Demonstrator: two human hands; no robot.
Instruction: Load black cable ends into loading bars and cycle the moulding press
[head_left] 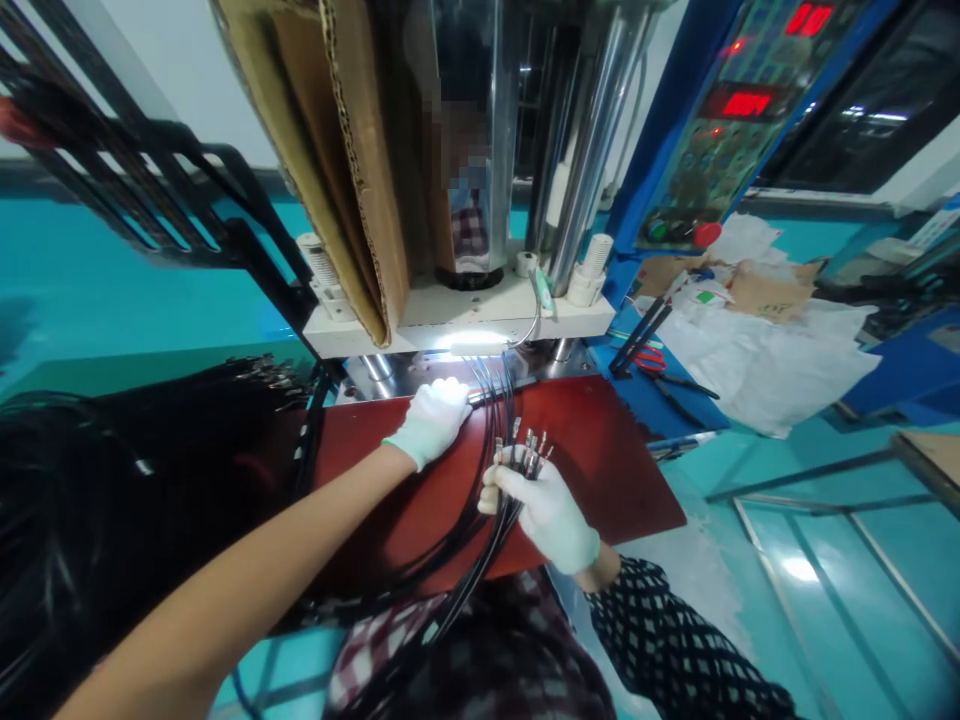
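Both hands wear white gloves over a dark red work board point(600, 450) in front of a moulding press. My left hand point(433, 420) reaches forward to the lit opening of the press, its fingers closed on the end of a black cable point(491, 400). My right hand point(544, 505) grips a bundle of black cables point(480, 535) with metal plug ends point(531, 445) sticking up above the fist. The cables run back across the board toward my lap.
A large heap of black cables point(112, 500) lies at the left. The press point(480, 315) with steel columns and cardboard sheets point(337, 150) stands ahead. A blue control panel point(712, 130) with red displays, scissors point(664, 365) and white bags point(772, 350) are at the right.
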